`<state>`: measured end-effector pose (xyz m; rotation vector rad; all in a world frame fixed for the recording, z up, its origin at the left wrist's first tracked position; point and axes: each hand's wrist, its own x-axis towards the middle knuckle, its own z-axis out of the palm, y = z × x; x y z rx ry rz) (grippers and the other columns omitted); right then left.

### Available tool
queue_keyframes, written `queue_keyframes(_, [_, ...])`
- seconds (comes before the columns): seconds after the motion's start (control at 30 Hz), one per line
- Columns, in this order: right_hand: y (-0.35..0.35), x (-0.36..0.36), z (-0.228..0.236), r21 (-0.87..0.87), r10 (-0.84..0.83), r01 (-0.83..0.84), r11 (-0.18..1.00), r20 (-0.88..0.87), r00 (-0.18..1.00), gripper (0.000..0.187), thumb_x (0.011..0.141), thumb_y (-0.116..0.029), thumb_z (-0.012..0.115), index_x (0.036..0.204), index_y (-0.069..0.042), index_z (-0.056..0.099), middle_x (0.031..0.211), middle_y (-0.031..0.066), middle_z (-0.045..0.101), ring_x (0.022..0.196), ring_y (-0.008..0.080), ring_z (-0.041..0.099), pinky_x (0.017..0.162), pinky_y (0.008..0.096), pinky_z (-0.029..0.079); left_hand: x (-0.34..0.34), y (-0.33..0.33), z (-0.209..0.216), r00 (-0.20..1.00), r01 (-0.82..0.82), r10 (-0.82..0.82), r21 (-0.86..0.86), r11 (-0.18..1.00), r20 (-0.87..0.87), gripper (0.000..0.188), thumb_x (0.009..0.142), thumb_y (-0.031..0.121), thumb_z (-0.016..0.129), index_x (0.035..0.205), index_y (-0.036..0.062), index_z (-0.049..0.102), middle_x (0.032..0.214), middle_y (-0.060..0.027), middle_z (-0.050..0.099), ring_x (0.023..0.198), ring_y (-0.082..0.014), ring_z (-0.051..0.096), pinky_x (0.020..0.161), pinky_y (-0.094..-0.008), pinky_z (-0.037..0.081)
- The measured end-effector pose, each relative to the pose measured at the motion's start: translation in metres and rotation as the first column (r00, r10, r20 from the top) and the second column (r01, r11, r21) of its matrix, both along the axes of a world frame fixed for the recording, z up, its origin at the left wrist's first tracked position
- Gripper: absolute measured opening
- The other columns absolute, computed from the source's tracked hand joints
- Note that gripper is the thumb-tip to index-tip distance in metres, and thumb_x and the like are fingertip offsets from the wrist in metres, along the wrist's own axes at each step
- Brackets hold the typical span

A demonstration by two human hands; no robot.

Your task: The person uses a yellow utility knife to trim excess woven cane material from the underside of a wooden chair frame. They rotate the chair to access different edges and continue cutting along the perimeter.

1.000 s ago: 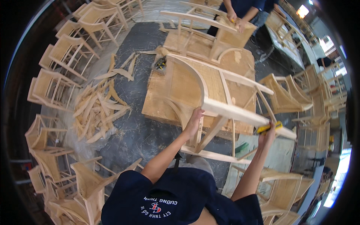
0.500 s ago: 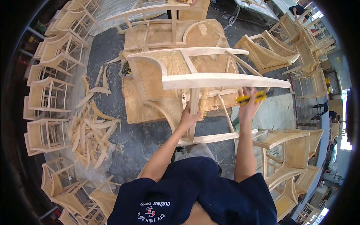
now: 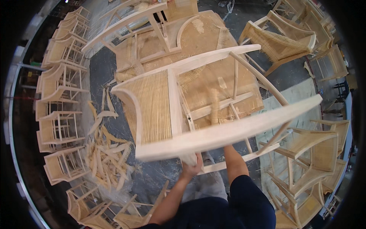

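Note:
A pale wooden chair (image 3: 228, 131) with a woven panel (image 3: 156, 108) lies tipped over in front of me, its long leg rail crossing close to the camera. My left hand (image 3: 193, 166) is closed around a wooden bar on the chair's near side, below that rail. From the lower edge my right forearm (image 3: 234, 162) reaches under the same rail; the rail hides most of the right hand, so its fingers and anything in them do not show. A loose woven strip (image 3: 215, 107) hangs by the chair's inner bars.
Under the chair is a wooden worktable (image 3: 244, 87), with another chair frame (image 3: 126, 28) at its far side. Scrap strips (image 3: 110, 160) are heaped on the floor at left. Chairs line the left side, and more chairs (image 3: 314, 160) stand at right.
The chair has swung nearer to me and turned, its woven panel now showing fully. My right hand, which held a yellow knife-like tool, has moved left and behind the rail.

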<state>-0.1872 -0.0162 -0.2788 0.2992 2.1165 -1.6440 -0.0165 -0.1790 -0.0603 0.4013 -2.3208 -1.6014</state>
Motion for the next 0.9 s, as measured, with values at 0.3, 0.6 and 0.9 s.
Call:
queue_keyframes(0.3, [-0.03, -0.066, -0.053, 0.504, 0.227, -0.15, 0.85, -0.095, 0.969, 0.023, 0.081, -0.029, 0.074, 0.092, -0.01, 0.079, 0.087, 0.0178, 0.074, 0.094, 0.0326, 0.071, 0.092, 0.0436, 0.053, 0.048, 0.003, -0.023, 0.982, 0.186, -0.177, -0.222, 0.957, 0.061, 0.034, 0.089, 0.006, 0.058, 0.122, -0.0004, 0.067, 0.118, -0.0166, 0.07, 0.112, -0.0349, 0.067, 0.098, -0.0462, 0.052])
queue_keyframes(0.6, [-0.103, -0.119, 0.049, 0.175, 0.333, -0.346, 0.922, 0.101, 0.937, 0.023, 0.086, -0.021, 0.068, 0.096, -0.002, 0.077, 0.07, 0.0104, 0.068, 0.067, 0.0167, 0.064, 0.061, 0.0331, 0.05, 0.04, 0.001, 0.02, 0.996, -0.042, 0.051, -0.105, 0.994, 0.078, 0.03, 0.079, -0.001, 0.066, 0.109, -0.002, 0.07, 0.099, -0.0154, 0.073, 0.093, -0.0331, 0.072, 0.087, -0.0417, 0.056])
queue_keyframes(0.9, [-0.068, -0.126, 0.109, 0.325, 0.393, -0.283, 0.902, -0.351, 0.85, 0.037, 0.095, -0.035, 0.062, 0.088, 0.0, 0.072, 0.074, 0.0222, 0.069, 0.074, 0.0419, 0.069, 0.069, 0.0503, 0.053, 0.011, 0.01, 0.016, 0.982, -0.178, 0.162, 0.215, 0.96, 0.093, 0.014, 0.086, 0.002, 0.066, 0.1, -0.0004, 0.061, 0.086, -0.0061, 0.063, 0.077, -0.0154, 0.063, 0.07, -0.0299, 0.051])
